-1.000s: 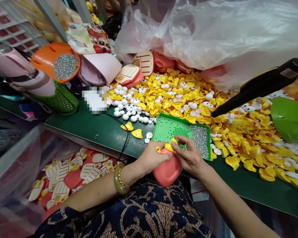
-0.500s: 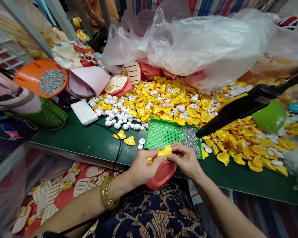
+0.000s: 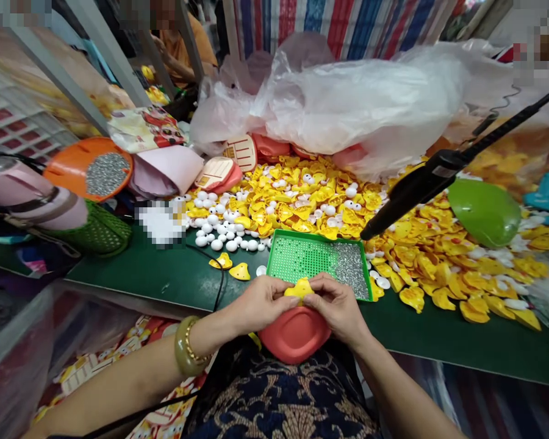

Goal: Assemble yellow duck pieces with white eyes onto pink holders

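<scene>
My left hand [image 3: 264,302] and my right hand [image 3: 335,305] are closed on a small yellow plastic shell piece [image 3: 299,289], pinched between thumbs and fingers. Directly below it is a rounded red plastic piece [image 3: 294,339] with a shallow hollow, over my lap; whether the two are joined is hidden by my thumbs. Just beyond my fingers lies a green perforated tray [image 3: 271,258], its right end heaped with small silvery screws [image 3: 354,268]. A black electric screwdriver [image 3: 405,192] hangs with its tip at the tray's far right corner.
Yellow shell pieces [image 3: 439,256] and white eye-like parts [image 3: 219,228] cover the table's back and right. An orange dish [image 3: 66,164] of screws and a pink bottle [image 3: 32,189] stand left. A green bowl [image 3: 485,210] is right, plastic bags [image 3: 357,97] behind. Another person [image 3: 201,46] sits far left.
The yellow piece has turned and both hands have shifted slightly, showing more of the red piece. The small yellow bit by my left palm is out of sight there. The camera view has tilted up.
</scene>
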### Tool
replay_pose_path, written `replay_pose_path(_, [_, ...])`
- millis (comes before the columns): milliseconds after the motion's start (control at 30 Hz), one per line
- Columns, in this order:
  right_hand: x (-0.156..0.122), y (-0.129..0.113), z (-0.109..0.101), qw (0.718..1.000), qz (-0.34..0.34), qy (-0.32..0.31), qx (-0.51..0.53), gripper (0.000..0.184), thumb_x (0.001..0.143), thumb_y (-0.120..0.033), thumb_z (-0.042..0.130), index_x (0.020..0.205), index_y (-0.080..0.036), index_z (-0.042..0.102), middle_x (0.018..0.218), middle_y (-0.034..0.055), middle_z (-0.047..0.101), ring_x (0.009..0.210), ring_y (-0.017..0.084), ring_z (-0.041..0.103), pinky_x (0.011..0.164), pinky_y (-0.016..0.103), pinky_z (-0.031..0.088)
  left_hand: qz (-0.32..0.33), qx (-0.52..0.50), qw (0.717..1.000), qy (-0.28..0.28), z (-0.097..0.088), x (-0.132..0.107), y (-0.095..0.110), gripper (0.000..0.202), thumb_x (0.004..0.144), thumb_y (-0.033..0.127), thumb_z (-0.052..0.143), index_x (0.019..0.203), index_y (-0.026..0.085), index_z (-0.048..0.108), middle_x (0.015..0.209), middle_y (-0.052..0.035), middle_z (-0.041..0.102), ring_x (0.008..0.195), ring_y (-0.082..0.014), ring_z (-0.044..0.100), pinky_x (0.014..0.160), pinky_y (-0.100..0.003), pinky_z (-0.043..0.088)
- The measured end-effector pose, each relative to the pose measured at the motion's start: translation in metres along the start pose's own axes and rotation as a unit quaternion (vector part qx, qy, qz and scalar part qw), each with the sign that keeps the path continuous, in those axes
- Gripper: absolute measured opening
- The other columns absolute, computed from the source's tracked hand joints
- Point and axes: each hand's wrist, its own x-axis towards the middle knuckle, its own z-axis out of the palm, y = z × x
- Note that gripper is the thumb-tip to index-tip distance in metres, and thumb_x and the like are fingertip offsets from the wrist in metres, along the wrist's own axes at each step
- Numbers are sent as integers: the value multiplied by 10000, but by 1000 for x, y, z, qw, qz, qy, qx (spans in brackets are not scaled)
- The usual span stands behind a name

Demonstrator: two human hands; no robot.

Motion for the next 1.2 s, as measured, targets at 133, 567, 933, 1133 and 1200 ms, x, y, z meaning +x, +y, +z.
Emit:
replay_pose_path(133, [-3,-3,4,998,46,-36,36,140,682,-313,724,754,-200,682,765,35,643,706,145,592,636,272,506,35,27,998,42,11,-8,-2,306,801,358,540,706,86,643,644,-26,584,570,-105,445,528,-223,349])
replay_pose_path(567, [57,12,69,960,-30,-162,-226,224,850,-222,524,1001,-181,684,969,78,719,877,166,666,784,300,528,-14,-128,985,111,-43,-62,-32,347,756,387,681,933,88,688,807,-65,704,682,-145,608,649,-239,454])
replay_pose_path(933, [116,5,100,907,-58,-181,-376,226,810,-175,593,1009,-127,688,994,135,697,896,224,639,792,374,513,88,153,964,198,-51,-92,-8,274,846,267,568,1023,86,675,861,-83,720,712,-172,643,640,-259,510])
replay_pose_path(1133, [42,-40,39,980,-149,-123,-44,278,822,-203,626,1067,-321,683,995,11,694,928,150,638,778,316,552,366,489,771,178,-39,-80,5,440,899,164,515,1280,-40,429,963,-197,686,814,-212,665,738,-342,567])
replay_pose_path(1200, [25,-45,31,978,-175,-105,-52,330,830,-167,612,1102,-346,666,1000,16,693,928,144,641,771,312,560,387,541,728,164,-32,-70,6,487,909,132,472,1331,-66,332,1054,-243,657,942,-240,654,818,-384,562])
